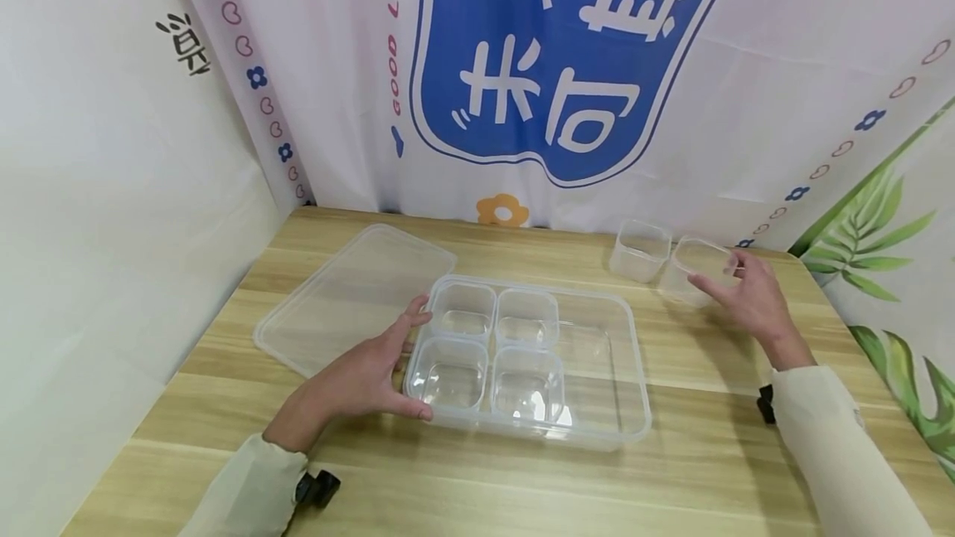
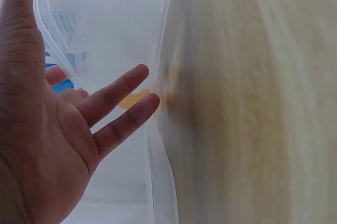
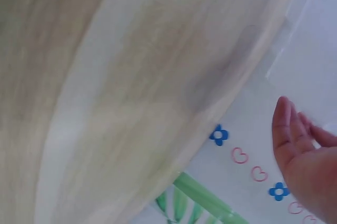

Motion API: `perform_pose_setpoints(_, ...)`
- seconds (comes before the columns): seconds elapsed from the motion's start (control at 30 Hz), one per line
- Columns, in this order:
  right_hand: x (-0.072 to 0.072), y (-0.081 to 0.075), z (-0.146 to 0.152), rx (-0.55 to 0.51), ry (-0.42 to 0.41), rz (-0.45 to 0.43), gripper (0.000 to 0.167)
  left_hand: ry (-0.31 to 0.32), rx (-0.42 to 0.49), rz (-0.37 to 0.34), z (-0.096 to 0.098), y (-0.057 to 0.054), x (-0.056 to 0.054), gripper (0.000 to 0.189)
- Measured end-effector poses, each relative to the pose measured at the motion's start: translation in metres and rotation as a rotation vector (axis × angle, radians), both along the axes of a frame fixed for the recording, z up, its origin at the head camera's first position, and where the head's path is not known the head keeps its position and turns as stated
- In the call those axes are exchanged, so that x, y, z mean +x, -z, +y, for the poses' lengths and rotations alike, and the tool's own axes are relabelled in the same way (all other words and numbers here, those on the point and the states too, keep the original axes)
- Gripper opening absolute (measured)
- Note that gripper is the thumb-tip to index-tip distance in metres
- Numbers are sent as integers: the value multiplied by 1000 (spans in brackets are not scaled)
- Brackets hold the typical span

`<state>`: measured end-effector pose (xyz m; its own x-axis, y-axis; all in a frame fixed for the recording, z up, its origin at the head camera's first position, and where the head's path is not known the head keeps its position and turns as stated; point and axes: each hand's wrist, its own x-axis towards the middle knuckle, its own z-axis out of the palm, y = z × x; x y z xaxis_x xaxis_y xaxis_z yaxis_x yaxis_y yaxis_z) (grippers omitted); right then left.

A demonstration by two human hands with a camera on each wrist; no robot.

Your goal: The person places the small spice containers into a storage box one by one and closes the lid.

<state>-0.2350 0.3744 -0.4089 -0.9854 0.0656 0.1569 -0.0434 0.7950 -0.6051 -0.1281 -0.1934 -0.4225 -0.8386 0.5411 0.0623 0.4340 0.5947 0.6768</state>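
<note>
A large clear plastic container stands on the wooden table, with several small clear square cups set inside its left part. My left hand is at its left end, fingers spread fairly straight, thumb along the front corner; the left wrist view shows the same hand beside the clear wall. At the back right, my right hand grips a small clear cup between thumb and fingers. Another small clear cup stands just left of it. In the right wrist view the right hand shows at the edge.
A flat translucent lid lies left of the container, partly behind the left hand. Printed cloth hangs along the back edge of the wooden table and down both sides. The right part of the large container holds no cups.
</note>
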Motion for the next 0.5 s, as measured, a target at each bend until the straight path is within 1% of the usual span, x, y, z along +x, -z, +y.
perform_pose_setpoints(0.2,13,-14,-4,75,10,10,64,3,-6,3,0,0,0,143)
perform_pose_setpoints(0.5,32,-40,-14,54,6,12,66,0,-16,9,0,-1,0,144)
